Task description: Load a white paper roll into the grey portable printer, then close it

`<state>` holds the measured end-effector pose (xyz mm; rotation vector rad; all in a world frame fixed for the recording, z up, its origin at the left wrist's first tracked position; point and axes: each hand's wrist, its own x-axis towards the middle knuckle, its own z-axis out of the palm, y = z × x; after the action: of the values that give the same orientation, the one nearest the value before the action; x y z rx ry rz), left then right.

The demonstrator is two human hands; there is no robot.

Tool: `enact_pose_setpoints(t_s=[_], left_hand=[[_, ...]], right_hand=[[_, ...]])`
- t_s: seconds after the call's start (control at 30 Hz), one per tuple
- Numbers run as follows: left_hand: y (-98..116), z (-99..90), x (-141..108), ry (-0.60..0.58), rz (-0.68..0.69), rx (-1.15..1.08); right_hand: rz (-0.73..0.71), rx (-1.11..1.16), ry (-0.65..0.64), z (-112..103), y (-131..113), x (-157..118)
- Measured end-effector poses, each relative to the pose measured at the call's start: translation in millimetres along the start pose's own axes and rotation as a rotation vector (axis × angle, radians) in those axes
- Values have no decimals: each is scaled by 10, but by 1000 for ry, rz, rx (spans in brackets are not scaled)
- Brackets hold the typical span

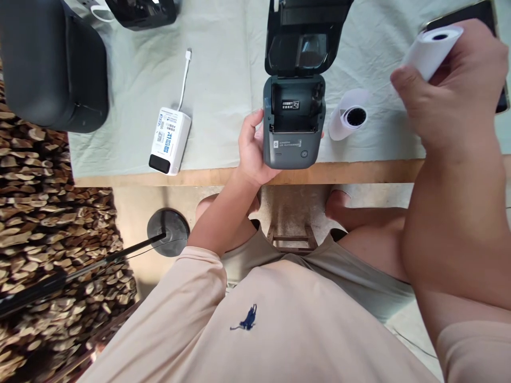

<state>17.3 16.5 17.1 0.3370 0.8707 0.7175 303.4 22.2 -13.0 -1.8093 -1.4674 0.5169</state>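
Observation:
My left hand (255, 146) grips a dark grey label printer (293, 151) from its left side and underneath, near the table's front edge. The printer's black lid (303, 45) is swung up, and its paper bay shows no roll inside. At the upper right, my right hand (459, 85) is closed around a white paper roll (429, 53) with a dark core. Another white paper roll (341, 125) lies on the cloth just right of the printer, its loose end partly unrolled.
On the table's pale green cloth (223, 64) lies a white power bank (170, 141) with a short cable. A black case (56, 69) stands at the far left, near another black object (141, 10). A phone-like dark device (481, 13) is partly behind my right hand. Below stands a round black base (167, 231) with a pole.

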Motion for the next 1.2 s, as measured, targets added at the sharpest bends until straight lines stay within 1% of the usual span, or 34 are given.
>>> enact_pose_setpoints(t_s=[0.03,0.07,0.1,0.13,0.17,0.2,0.27,0.33,0.47,0.53,0.67,0.7,0.73,0.77,0.8,0.83,0.87,0.9,0.93,0.97,1.0,1.03,1.1,1.17,1.2], left_hand=[[0,-1,-1,-10,1,1],[-1,-3,-3,-20,-1,1],[-1,-8,-6,-28,-5,1],[-1,-13,-11,-38,-10,-1],[0,-18,-17,-49,-14,-5],[3,-22,-24,-58,-16,-8],[8,-25,-39,-69,-20,-8],[13,-22,-50,-70,-27,-3],[16,-9,-61,-68,-37,-4],[16,-1,-63,-66,-42,-6],[19,6,-68,-68,-62,-5],[18,4,-67,-69,-65,-5],[16,0,-65,-73,-63,-4],[14,-5,-61,-76,-54,-2],[11,-12,-55,-80,-41,-1],[8,-19,-48,-86,-29,1],[6,-25,-42,-87,-19,4],[5,-30,-36,-87,-16,8],[5,-32,-33,-83,-16,14],[5,-31,-32,-78,-16,20],[6,-28,-34,-79,-12,26],[7,-22,-39,-79,-4,29],[5,-9,-51,-73,22,30],[-2,1,-55,-51,35,31],[-6,3,-53,-40,36,34]], right_hand=[[71,-32,106,-25,-82,-22],[145,-58,174,-37,-181,-42],[217,-94,201,-39,-285,-61],[281,-127,208,-34,-381,-76],[319,-160,180,-25,-460,-88],[331,-202,145,-16,-514,-96],[293,-279,82,-4,-551,-108],[245,-286,87,1,-514,-117],[119,-146,119,16,-352,-121],[67,-180,67,27,-255,-101],[145,-324,-25,29,-62,-54],[123,-314,-21,27,-28,-58],[63,-280,5,25,-10,-74],[-29,-233,67,25,-10,-105],[-134,-181,155,27,-32,-151],[-217,-139,279,34,-76,-212],[-265,-111,413,44,-140,-285],[-273,-101,495,60,-220,-366],[-240,-113,553,79,-307,-449],[-199,-121,500,103,-394,-528],[-173,-136,321,130,-473,-596],[-130,-176,254,161,-538,-647],[-22,-260,61,226,-619,-694],[80,-325,-57,288,-635,-678],[106,-337,-100,315,-625,-657]])
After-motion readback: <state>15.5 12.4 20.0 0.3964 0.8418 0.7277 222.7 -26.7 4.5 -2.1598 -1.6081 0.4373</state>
